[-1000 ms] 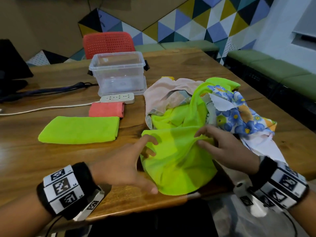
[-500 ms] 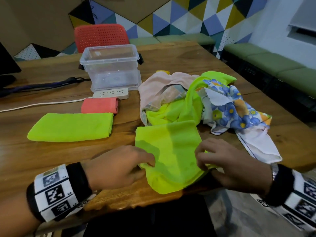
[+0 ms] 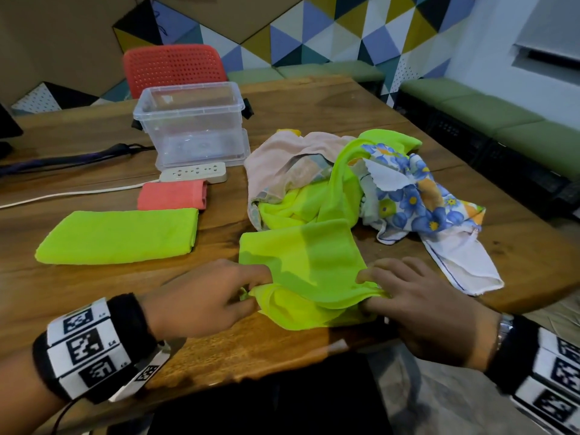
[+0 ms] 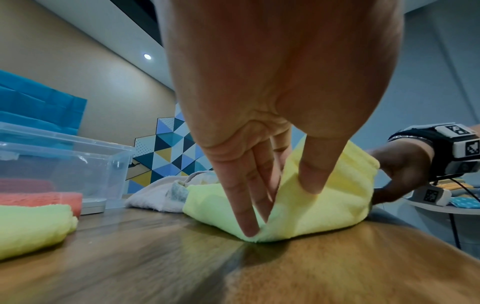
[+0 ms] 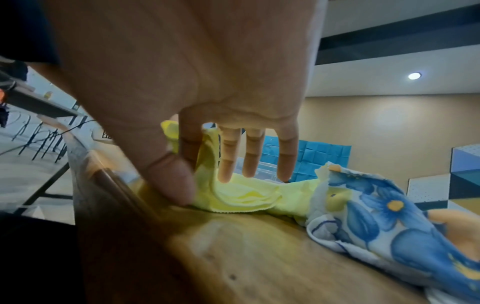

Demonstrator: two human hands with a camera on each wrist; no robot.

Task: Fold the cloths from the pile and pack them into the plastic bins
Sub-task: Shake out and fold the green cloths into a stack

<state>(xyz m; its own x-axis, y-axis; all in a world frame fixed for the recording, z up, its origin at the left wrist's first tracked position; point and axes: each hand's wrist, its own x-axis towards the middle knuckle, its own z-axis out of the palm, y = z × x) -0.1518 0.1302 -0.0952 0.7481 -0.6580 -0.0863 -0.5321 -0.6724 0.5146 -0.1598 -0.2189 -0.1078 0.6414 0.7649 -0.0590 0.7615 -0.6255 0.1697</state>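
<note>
A neon-green cloth [image 3: 309, 265] lies at the near table edge, still trailing up into the pile [image 3: 345, 189] of pink, green and floral cloths. My left hand [image 3: 251, 288] pinches its left edge [image 4: 272, 214] between thumb and fingers. On the opposite side my right hand [image 3: 372, 285] pinches the cloth's right edge [image 5: 205, 164] between thumb and forefinger, the other fingers straight. A clear plastic bin [image 3: 191, 124] stands open behind, with no cloth seen inside. A folded green cloth [image 3: 119, 235] and a folded coral cloth [image 3: 172, 194] lie to the left.
A white power strip [image 3: 194, 172] with its cable lies in front of the bin. A red chair [image 3: 174, 69] stands behind the wooden table [image 3: 78, 287]. Green benches run along the right wall. The floral cloth [image 3: 417, 202] spreads to the right of the pile.
Both hands slid down towards the near table edge and went from spread on the green cloth to pinching its side edges. The cloth's near part is now doubled over.
</note>
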